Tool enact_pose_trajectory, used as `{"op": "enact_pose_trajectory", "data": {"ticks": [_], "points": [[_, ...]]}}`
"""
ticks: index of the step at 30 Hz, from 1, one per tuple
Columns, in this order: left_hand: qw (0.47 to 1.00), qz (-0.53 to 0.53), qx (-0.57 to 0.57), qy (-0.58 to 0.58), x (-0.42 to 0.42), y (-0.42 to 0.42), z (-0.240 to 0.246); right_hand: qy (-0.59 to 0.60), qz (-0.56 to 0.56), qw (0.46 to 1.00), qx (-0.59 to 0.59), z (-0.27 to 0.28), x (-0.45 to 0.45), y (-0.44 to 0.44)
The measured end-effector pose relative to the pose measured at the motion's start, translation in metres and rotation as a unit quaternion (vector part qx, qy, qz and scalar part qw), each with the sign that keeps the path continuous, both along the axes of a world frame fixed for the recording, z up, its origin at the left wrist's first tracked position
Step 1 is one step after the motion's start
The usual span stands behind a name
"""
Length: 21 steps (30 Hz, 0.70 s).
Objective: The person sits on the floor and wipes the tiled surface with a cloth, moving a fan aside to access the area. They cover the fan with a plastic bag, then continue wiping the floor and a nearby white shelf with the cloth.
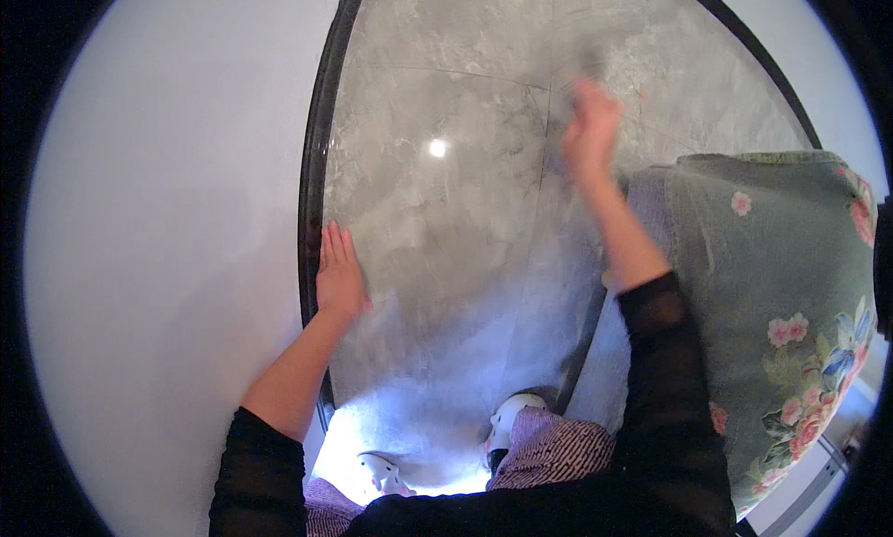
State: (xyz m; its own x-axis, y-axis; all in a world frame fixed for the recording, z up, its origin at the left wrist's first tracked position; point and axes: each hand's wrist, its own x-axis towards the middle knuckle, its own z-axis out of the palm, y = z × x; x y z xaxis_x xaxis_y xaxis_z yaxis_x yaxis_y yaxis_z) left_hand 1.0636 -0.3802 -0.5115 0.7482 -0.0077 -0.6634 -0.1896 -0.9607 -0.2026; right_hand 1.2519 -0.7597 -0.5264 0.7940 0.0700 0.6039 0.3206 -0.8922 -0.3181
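My left hand is spread flat with its fingers stretched out and nothing in it. It lies beside the black skirting board, over the edge of the grey marbled tile floor; whether it presses on the floor or only hovers cannot be told. Farther forward and to the right, my right hand is blurred by motion above the tiles. A faint dark smear shows just beyond its fingers, too blurred to name, so its grip is unclear.
On the right stands a piece of furniture under a grey-green floral cloth, close to my right forearm. A white wall rises on the left. Below me are white animal-faced slippers and patterned trouser legs.
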Motion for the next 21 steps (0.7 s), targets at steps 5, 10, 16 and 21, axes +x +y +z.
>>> {"op": "enact_pose_trajectory", "data": {"ticks": [5, 10, 16, 21], "points": [[0.999, -0.018, 0.027, 0.022, -0.001, 0.001, -0.007, 0.201, 0.306, 0.931, 0.013, -0.013, -0.119, 0.174], [0.995, 0.029, -0.008, 0.099, 0.001, 0.003, -0.009, 0.21, 0.402, 0.886, -0.091, -0.026, -0.109, 0.237], [0.999, -0.025, 0.032, 0.015, 0.002, 0.0, 0.001, 0.089, 0.315, 0.93, -0.168, -0.054, 0.018, 0.23], [0.996, -0.047, 0.071, 0.009, -0.002, -0.001, -0.009, 0.132, -0.009, 0.976, -0.174, -0.058, 0.137, 0.146]]}}
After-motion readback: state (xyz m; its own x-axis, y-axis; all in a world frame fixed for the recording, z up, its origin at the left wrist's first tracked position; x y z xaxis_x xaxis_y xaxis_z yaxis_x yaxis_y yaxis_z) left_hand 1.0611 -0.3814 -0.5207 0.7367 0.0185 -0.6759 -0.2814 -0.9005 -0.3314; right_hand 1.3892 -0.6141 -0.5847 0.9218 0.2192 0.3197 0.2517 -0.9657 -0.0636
